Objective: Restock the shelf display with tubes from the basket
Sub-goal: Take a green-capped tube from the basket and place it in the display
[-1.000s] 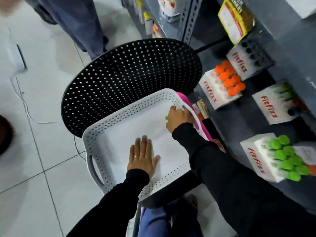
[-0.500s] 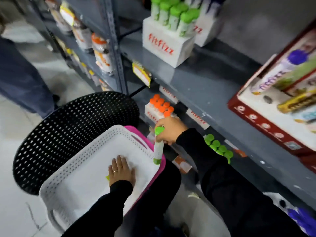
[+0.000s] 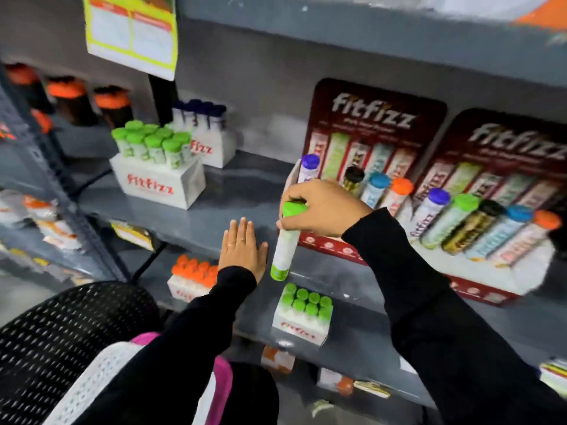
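Observation:
My right hand (image 3: 322,210) grips a white tube with a green cap (image 3: 285,243) by its top, hanging it upright in front of the red fitfizz display (image 3: 334,243) on the grey shelf (image 3: 221,207). That display holds tubes with purple, black, blue and orange caps. My left hand (image 3: 242,250) is flat and open with fingers together, held near the shelf's front edge just left of the tube. The white basket (image 3: 101,372) shows at the bottom left, mostly hidden by my left sleeve.
A second red display (image 3: 478,280) full of tubes stands to the right. White fitfizz boxes of green-capped tubes (image 3: 153,173) and dark-capped tubes (image 3: 211,142) sit at the shelf's left. Lower shelf holds orange-capped (image 3: 193,280) and green-capped (image 3: 303,314) boxes. A black perforated chair (image 3: 61,329) carries the basket.
My right hand lifted the green-capped tube out of the basket up to the red display. My left hand left the basket floor and rose to the shelf edge. The view tilted up.

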A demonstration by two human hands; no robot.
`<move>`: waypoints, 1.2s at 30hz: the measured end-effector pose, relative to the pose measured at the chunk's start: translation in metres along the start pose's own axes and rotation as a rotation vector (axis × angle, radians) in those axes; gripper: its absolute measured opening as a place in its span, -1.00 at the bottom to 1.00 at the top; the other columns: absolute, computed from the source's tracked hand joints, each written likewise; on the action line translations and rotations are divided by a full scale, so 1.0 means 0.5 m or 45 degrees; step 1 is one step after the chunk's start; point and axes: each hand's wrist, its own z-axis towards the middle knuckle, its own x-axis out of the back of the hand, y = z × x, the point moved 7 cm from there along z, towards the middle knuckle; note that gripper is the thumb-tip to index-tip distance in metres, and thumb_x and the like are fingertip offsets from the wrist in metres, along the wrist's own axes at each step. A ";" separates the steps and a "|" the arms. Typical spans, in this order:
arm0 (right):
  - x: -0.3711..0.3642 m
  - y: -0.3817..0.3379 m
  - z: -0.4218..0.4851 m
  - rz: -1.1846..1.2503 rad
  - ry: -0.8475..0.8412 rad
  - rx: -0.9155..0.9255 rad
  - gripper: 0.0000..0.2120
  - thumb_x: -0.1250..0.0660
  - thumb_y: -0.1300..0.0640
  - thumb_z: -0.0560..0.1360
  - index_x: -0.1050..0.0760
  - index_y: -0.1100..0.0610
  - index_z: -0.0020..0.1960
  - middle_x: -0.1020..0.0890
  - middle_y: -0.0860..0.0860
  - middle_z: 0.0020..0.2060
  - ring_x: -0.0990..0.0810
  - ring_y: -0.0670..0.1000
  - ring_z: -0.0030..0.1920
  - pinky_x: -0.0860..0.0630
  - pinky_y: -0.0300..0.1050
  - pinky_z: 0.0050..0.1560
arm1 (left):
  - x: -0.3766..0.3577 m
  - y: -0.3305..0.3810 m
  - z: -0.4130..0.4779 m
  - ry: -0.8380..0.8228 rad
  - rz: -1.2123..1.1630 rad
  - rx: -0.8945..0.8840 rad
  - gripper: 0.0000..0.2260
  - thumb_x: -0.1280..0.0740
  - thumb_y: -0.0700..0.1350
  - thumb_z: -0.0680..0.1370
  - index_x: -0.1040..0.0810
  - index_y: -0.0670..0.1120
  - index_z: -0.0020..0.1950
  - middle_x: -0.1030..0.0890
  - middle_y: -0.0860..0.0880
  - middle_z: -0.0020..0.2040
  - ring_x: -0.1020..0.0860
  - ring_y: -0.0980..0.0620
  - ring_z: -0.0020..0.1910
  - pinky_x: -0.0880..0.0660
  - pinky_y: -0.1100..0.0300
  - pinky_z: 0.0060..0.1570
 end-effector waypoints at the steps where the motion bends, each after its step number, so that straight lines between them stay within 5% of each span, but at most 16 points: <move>1: 0.010 0.007 -0.007 -0.022 -0.016 0.002 -0.83 -0.43 0.05 0.41 -0.61 0.10 -0.04 -0.62 -0.01 -0.16 -0.53 0.05 -0.09 -0.45 -0.11 -0.13 | -0.015 0.011 0.005 -0.057 0.045 -0.018 -0.26 0.26 0.14 0.41 -0.11 -0.25 0.46 -0.11 -0.20 0.52 0.02 -0.18 0.51 0.05 -0.04 0.47; 6: 0.040 0.023 -0.038 -0.131 -0.105 -0.018 -0.74 -0.39 0.19 0.46 -0.60 0.08 0.14 -0.63 0.03 -0.03 -0.51 0.05 -0.12 -0.53 -0.03 0.16 | -0.038 0.017 0.005 -0.079 0.143 0.013 -0.29 0.24 0.13 0.44 -0.13 -0.23 0.47 -0.13 -0.16 0.52 -0.04 -0.15 0.50 0.02 -0.02 0.47; 8: 0.040 0.028 -0.038 -0.191 -0.129 -0.030 -0.70 -0.36 0.23 0.46 -0.57 0.07 0.18 -0.63 0.07 0.08 -0.53 0.06 -0.05 -0.54 -0.01 0.16 | -0.038 0.016 0.004 -0.109 0.169 0.023 -0.38 0.19 0.10 0.51 -0.09 -0.21 0.48 -0.09 -0.15 0.53 -0.02 -0.13 0.51 0.04 0.01 0.47; 14: 0.038 0.043 -0.031 -0.249 -0.087 -0.030 -0.83 -0.31 0.08 0.52 -0.63 0.13 -0.01 -0.64 0.08 -0.02 -0.55 0.08 0.02 -0.49 -0.03 0.02 | -0.042 0.016 0.001 -0.182 0.210 0.047 -0.49 0.11 0.06 0.62 0.01 -0.18 0.50 0.01 -0.12 0.55 0.06 -0.09 0.52 0.10 0.04 0.50; 18: 0.045 0.047 -0.026 -0.254 -0.056 -0.035 -0.75 -0.32 0.09 0.52 -0.60 0.02 0.17 -0.65 0.04 0.13 -0.57 0.07 0.11 -0.53 -0.03 0.12 | -0.039 0.017 0.002 -0.196 0.221 0.052 -0.49 0.11 0.07 0.63 0.03 -0.16 0.51 0.02 -0.10 0.55 0.07 -0.08 0.52 0.11 0.05 0.50; 25: 0.074 0.062 -0.025 -0.209 -0.063 -0.023 -0.72 -0.41 0.22 0.44 -0.61 0.06 0.14 -0.58 -0.04 -0.05 -0.47 -0.08 -0.20 -0.35 -0.33 -0.38 | -0.028 0.013 0.006 -0.169 0.228 0.074 -0.49 0.11 0.06 0.62 0.03 -0.15 0.51 0.02 -0.09 0.55 0.06 -0.07 0.52 0.11 0.06 0.49; 29: 0.089 0.074 -0.014 -0.240 -0.012 -0.016 -0.66 -0.40 0.27 0.43 -0.58 0.05 0.18 -0.64 0.01 0.08 -0.62 0.04 0.00 -0.61 -0.04 -0.01 | -0.021 0.017 0.015 -0.157 0.233 0.074 -0.49 0.11 0.07 0.62 0.03 -0.14 0.51 0.02 -0.09 0.55 0.06 -0.07 0.52 0.11 0.06 0.49; 33: 0.098 0.091 -0.015 -0.244 -0.003 -0.036 -0.67 -0.38 0.31 0.45 -0.59 0.08 0.19 -0.62 0.00 0.18 -0.54 0.00 0.17 -0.43 -0.20 0.06 | -0.033 0.021 0.002 -0.180 0.232 0.069 -0.49 0.12 0.07 0.62 0.04 -0.13 0.51 0.03 -0.08 0.55 0.08 -0.06 0.52 0.12 0.07 0.48; 36: 0.127 0.107 -0.011 -0.182 0.113 -0.075 -0.68 -0.40 0.26 0.44 -0.60 0.04 0.17 -0.61 0.00 0.19 -0.49 0.04 0.24 -0.39 -0.11 0.23 | -0.035 0.023 0.001 -0.171 0.221 0.065 -0.49 0.11 0.07 0.62 0.04 -0.13 0.51 0.03 -0.08 0.55 0.08 -0.06 0.52 0.12 0.07 0.49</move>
